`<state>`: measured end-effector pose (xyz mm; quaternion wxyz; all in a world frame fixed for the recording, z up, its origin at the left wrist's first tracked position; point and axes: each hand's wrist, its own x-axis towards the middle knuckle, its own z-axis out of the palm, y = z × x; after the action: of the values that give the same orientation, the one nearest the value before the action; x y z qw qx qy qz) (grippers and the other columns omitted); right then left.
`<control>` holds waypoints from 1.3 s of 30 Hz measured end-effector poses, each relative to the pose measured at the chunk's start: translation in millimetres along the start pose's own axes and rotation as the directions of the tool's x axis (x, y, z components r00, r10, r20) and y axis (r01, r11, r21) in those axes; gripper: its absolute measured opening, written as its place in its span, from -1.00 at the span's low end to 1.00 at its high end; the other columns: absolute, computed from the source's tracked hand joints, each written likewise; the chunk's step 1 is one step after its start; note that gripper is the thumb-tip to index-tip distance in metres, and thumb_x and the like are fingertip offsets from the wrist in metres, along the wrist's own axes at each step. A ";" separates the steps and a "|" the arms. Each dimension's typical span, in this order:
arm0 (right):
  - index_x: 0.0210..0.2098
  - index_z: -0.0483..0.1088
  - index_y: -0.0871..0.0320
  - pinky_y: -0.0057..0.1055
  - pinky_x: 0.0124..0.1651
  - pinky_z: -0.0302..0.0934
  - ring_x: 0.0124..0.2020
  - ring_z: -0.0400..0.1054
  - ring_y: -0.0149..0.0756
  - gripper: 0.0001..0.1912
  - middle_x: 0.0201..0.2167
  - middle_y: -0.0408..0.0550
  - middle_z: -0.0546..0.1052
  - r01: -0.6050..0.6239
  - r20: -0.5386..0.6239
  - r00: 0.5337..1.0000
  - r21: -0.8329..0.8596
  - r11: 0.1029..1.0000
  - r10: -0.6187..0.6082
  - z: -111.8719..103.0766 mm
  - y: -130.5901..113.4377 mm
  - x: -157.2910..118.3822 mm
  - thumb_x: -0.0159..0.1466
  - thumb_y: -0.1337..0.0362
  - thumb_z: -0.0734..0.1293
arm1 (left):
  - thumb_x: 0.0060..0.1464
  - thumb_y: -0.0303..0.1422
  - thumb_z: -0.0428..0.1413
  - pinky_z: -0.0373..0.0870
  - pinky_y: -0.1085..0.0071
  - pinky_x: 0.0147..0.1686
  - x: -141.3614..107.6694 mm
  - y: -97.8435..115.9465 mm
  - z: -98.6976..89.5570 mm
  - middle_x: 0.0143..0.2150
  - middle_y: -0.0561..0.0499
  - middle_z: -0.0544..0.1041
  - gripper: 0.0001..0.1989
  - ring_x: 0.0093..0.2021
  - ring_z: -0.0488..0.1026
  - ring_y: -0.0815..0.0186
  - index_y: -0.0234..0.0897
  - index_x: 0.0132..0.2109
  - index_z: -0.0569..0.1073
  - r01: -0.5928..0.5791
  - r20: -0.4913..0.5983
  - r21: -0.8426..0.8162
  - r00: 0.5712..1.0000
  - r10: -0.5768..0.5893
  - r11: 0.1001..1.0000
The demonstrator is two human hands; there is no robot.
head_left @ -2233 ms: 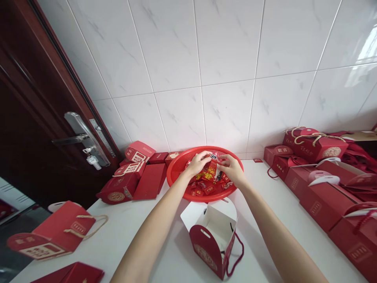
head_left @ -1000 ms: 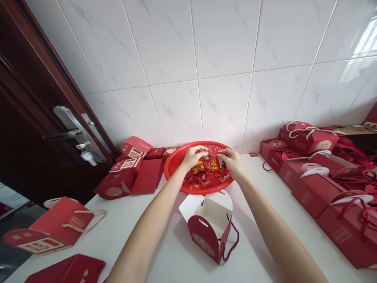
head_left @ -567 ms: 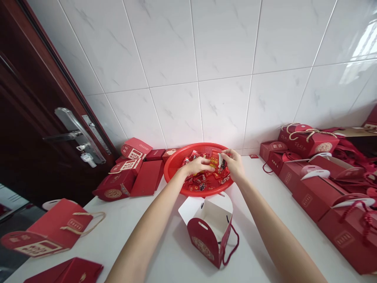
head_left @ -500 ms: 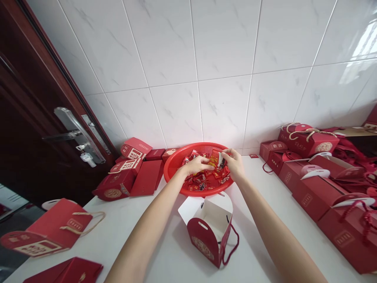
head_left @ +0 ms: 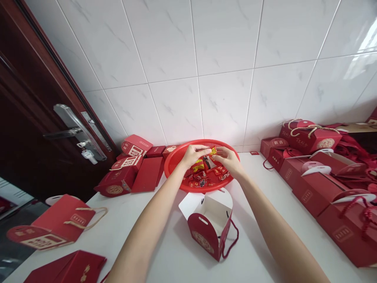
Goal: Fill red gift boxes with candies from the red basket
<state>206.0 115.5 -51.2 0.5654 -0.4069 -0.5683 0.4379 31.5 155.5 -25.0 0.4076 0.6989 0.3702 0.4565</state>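
White tabletop. Over the basket, my left hand and right hand pinch one yellow packet; open box beside basket.

Can count one red basket, one open box in front, one left hand, one right hand and, between them, one yellow packet. Can count one door, one lever, two near-left boxes, at least five right-side boxes. Cannot count exactly the packets inside the basket.
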 end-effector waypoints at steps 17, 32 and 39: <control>-0.25 0.51 0.12 -0.28 -0.16 0.36 -0.23 0.50 -0.17 -0.57 -0.30 -0.05 0.62 -0.008 -0.057 0.998 0.178 0.984 0.019 0.8 -1.7 1.8 0.07 -0.09 0.44 | -0.07 -0.09 0.27 0.40 0.24 0.00 3.3 -11.0 -2.4 -0.22 -0.04 0.66 -0.67 -0.13 0.53 0.14 -0.26 -0.29 0.64 -0.042 0.013 0.024 0.999 0.042 0.999; -0.35 0.51 0.15 -0.32 -0.31 0.33 -0.34 0.46 -0.18 -0.62 -0.46 -0.08 0.58 0.046 -0.170 0.985 0.011 0.999 -0.044 0.0 10.9 5.1 0.11 -0.06 0.39 | -0.29 -0.40 0.29 0.19 0.36 -0.46 5.0 -39.8 -20.2 -0.71 0.12 0.28 -0.76 -0.53 0.34 0.27 -0.20 -0.68 0.36 0.421 -0.280 0.410 0.902 -0.328 0.809; -0.37 0.48 0.15 -0.34 -0.35 0.29 -0.40 0.42 -0.23 -0.61 -0.49 -0.10 0.54 0.062 -0.200 0.978 -0.001 0.998 -0.061 0.1 11.1 5.7 0.14 -0.08 0.36 | -0.23 -0.25 0.33 0.29 0.37 -0.43 3.4 -28.6 -12.4 -0.52 0.05 0.52 -0.84 -0.48 0.39 0.28 -0.22 -0.50 0.59 0.390 -0.085 0.422 0.916 -0.393 0.818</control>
<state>205.4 124.1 -60.2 0.6339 -0.4299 -0.5197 0.3785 16.8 172.7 -46.7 0.3293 0.6818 0.5958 0.2677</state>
